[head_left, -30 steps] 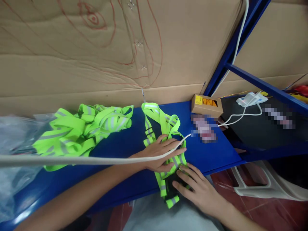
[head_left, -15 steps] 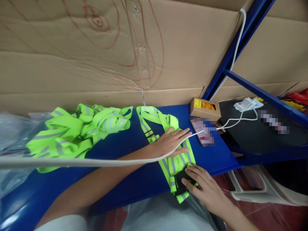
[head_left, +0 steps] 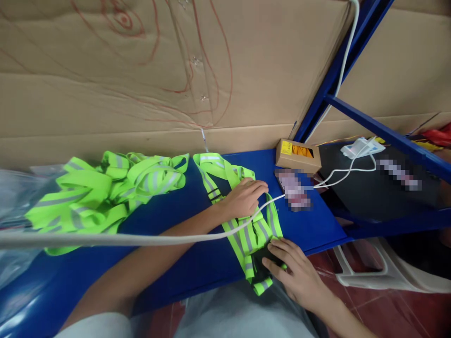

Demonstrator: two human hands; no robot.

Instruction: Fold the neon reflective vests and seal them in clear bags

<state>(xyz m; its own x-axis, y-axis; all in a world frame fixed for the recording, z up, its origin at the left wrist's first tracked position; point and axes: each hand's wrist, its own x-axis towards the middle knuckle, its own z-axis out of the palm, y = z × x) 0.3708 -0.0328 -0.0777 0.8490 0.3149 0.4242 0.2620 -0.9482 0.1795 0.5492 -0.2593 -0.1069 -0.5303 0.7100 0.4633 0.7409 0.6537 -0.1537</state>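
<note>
A neon-yellow harness of reflective straps [head_left: 246, 237] lies spread on the blue table [head_left: 169, 211]. My left hand [head_left: 246, 196] is over its upper part, fingers drawn together at a strap near the right side; what the fingertips pinch is too small to make out. My right hand [head_left: 292, 267] rests with spread fingers on the black patch [head_left: 261, 263] at the harness's lower end, near the table's front edge. A white cable crosses in front of my left hand and forearm.
A heap of similar neon straps [head_left: 105, 192] and clear plastic bags [head_left: 21, 202] lie at the left. At the back right are a small cardboard box [head_left: 299, 157] and a phone [head_left: 292, 188]. A blue metal frame [head_left: 331, 75] and white stool [head_left: 380, 267] stand right.
My left hand has gone from flat with spread fingers to closed fingers at the strap. My right hand stays on the black patch. The view has shifted slightly.
</note>
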